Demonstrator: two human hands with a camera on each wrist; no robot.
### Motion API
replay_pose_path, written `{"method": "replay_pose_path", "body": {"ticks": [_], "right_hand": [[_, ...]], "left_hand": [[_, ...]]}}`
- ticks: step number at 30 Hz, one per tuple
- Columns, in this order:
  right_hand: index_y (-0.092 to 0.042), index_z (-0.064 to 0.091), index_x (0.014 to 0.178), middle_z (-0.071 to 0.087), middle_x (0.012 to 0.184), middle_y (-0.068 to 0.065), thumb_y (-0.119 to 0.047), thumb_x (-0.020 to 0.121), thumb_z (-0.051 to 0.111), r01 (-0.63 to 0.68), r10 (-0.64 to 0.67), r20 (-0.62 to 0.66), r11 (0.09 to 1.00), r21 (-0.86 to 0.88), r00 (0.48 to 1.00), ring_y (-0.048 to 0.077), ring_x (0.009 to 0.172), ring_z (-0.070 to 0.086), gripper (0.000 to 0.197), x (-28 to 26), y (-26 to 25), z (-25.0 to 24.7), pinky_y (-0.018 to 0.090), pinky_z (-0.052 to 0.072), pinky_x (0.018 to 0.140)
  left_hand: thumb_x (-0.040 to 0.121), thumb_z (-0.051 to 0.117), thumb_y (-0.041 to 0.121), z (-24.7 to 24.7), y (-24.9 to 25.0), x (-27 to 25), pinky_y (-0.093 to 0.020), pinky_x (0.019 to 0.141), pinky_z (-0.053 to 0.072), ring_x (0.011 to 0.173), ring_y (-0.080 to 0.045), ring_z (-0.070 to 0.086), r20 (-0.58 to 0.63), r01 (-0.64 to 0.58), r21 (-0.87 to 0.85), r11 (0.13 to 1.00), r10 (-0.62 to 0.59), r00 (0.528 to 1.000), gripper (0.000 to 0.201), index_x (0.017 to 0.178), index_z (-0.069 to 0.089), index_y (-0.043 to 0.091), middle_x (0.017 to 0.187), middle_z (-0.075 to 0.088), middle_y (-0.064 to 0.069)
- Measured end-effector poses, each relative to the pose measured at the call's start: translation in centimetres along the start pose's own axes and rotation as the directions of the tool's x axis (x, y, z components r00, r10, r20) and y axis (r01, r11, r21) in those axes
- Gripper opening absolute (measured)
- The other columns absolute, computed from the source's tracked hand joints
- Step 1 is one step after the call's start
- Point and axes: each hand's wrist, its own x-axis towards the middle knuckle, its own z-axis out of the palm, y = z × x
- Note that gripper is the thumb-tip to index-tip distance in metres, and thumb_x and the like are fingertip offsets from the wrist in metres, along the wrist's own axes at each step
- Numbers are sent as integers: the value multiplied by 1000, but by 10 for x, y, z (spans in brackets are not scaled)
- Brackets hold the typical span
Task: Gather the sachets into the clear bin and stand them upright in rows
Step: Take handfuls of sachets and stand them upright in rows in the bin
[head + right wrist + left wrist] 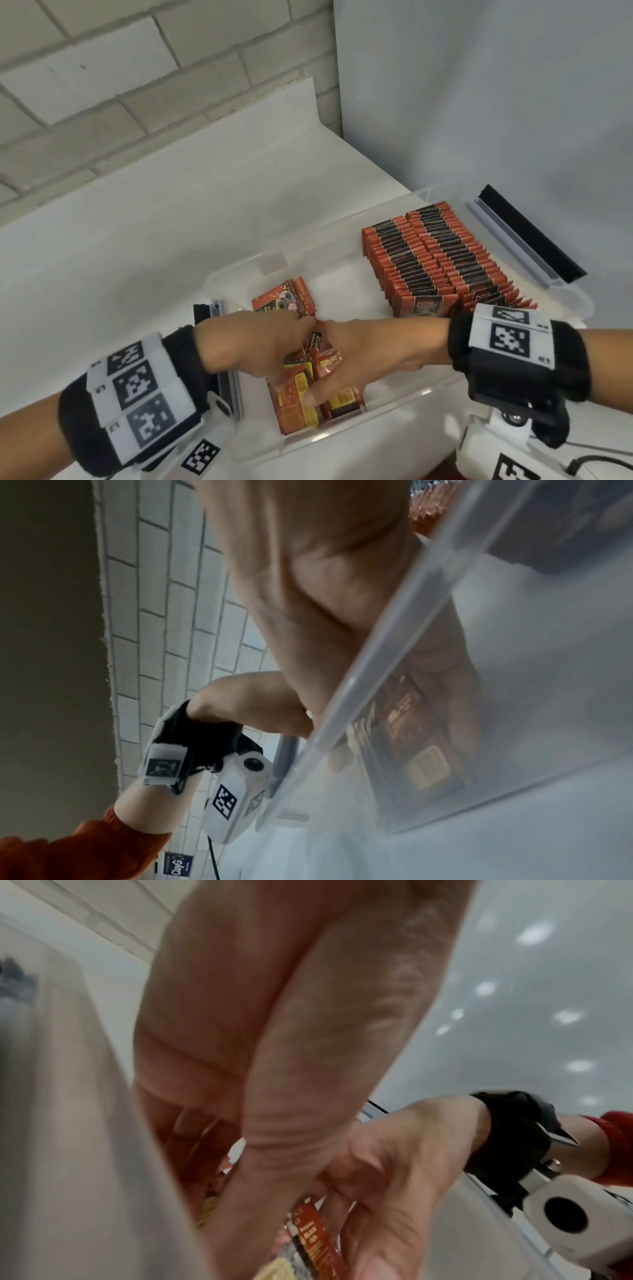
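Note:
A clear bin (428,387) sits on the white counter. Several red-and-black sachets (431,253) stand upright in two rows in its right half. In the left half, loose sachets (284,301) lie at the back. My left hand (274,346) and right hand (346,366) meet over a bundle of sachets (308,377) near the front wall and grip it from either side. In the left wrist view the right hand's fingers (377,1191) curl on a red sachet (315,1237). Through the bin wall (394,631) the right wrist view shows that bundle of sachets (418,750).
The bin's grey-and-black latch handles stand at its right end (527,236) and left end (219,308). White counter (154,240) runs left and behind the bin to a brick wall (102,68). A white panel (479,85) rises at the right.

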Motion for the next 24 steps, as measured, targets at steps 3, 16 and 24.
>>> {"method": "replay_pose_path", "body": {"ticks": [3, 16, 24], "right_hand": [[-14, 53, 116, 65, 107, -1, -25, 83, 76, -9, 11, -22, 997, 78, 1000, 12, 88, 66, 42, 0, -1, -2, 26, 57, 80], [-10, 65, 93, 72, 85, 1, -16, 94, 57, 195, -53, -271, 826, 529, 961, 7, 77, 67, 11, -51, 0, -42, 21, 56, 74], [-8, 59, 108, 73, 88, 1, -27, 93, 58, 340, -40, -411, 636, 693, 911, 6, 81, 68, 24, -75, 6, -51, 16, 55, 74]], "left_hand": [[84, 70, 26, -4, -2, 1, -26, 72, 33, 99, -13, 33, -93, -20, 12, 1000, 21, 995, 42, 121, 50, 20, 110, 36, 1], [76, 76, 30, -42, -34, -25, -31, 70, 47, 74, -17, 61, -394, -330, -731, 597, 25, 919, 25, 98, 65, 25, 81, 66, -2], [84, 68, 26, -56, -6, -6, -20, 65, 49, 79, -14, 68, -511, -450, -813, 369, -84, 855, 29, 111, 58, 23, 83, 68, 0]]}}
